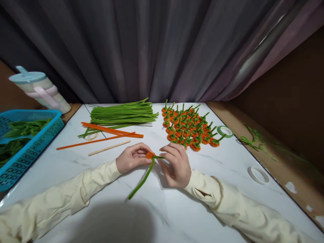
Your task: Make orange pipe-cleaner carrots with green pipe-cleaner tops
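Between thumb and fingers, my left hand pinches a small orange coil of pipe cleaner above the table. A green pipe cleaner is attached at the coil; one end hangs down toward me, the other points right. That right end meets the closed fingers of my right hand, partly hidden behind them. Behind my right hand stand many finished orange pieces with green tops and stems, set close together in rows.
A pile of green pipe cleaners lies at the back. Nearer are orange pipe cleaners and a wooden stick. A blue basket with green pieces and a tumbler stand left. Tape rolls, green and white, lie right.
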Tool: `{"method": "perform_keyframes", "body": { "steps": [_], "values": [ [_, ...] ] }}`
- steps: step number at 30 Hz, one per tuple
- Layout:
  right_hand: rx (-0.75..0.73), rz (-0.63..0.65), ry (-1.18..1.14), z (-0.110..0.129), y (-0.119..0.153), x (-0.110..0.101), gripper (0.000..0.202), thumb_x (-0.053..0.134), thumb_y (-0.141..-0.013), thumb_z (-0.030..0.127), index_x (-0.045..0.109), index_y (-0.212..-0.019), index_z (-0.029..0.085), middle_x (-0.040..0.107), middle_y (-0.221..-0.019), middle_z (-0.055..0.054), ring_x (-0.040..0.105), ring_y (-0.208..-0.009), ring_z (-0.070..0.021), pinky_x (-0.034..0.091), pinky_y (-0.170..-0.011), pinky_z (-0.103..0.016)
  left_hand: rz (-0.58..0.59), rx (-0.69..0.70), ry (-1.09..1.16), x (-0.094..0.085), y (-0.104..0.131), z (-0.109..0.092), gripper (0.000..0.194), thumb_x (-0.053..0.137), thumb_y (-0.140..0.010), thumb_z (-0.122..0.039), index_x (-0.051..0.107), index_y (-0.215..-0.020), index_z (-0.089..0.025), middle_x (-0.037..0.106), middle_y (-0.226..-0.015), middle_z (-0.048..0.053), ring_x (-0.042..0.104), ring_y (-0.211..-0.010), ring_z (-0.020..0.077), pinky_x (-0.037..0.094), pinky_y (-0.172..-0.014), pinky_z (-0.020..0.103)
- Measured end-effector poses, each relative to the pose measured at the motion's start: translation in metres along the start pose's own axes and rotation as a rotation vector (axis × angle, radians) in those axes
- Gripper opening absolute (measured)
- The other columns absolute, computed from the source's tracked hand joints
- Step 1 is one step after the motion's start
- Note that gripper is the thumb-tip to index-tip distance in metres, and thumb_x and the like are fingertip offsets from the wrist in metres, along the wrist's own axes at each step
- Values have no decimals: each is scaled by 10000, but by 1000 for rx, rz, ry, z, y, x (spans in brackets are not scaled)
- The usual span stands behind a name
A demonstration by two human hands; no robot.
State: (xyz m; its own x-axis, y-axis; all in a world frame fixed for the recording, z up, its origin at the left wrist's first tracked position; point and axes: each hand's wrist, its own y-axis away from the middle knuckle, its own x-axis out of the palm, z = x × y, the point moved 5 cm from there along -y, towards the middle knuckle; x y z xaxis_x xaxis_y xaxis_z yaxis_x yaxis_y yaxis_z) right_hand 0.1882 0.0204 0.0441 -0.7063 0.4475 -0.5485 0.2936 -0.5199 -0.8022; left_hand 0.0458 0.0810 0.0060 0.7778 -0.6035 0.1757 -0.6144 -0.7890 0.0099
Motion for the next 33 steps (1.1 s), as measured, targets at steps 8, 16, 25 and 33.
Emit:
{"method": "perform_keyframes", "body": {
  "steps": [8,16,25,33],
  "values": [
    [-329,30,234,13,6,8,173,478,-803,84,602,-919,117,674,-878,-50,540,-921,-194,380,-719,-335,-30,51,-96,-1,0,-2,234,721,-638,-190,580,-814,-131,651,-768,20,626,-725,125,520,-708,235],
    [-81,-1,141,1,1,4,129,488,-828,120,566,-924,156,659,-790,-37,539,-826,-174,327,-720,-332,0,167,-104,0,3,-6,222,696,-680,-196,575,-853,-128,656,-804,46,640,-758,149,530,-726,264],
    [35,215,-156,-2,-1,11,120,412,-819,148,521,-866,132,565,-706,-60,471,-690,-175,313,-645,-337,-19,236,-243,2,7,-7,233,676,-699,-180,605,-914,-126,673,-914,91,645,-833,171,548,-731,251],
    [69,300,-219,-2,-3,15,160,367,-867,161,516,-818,133,492,-641,-33,419,-624,-150,307,-621,-317,-12,211,-336,3,8,-7,226,667,-698,-189,614,-909,-125,673,-861,76,647,-776,156,551,-691,224]
  ]
}}
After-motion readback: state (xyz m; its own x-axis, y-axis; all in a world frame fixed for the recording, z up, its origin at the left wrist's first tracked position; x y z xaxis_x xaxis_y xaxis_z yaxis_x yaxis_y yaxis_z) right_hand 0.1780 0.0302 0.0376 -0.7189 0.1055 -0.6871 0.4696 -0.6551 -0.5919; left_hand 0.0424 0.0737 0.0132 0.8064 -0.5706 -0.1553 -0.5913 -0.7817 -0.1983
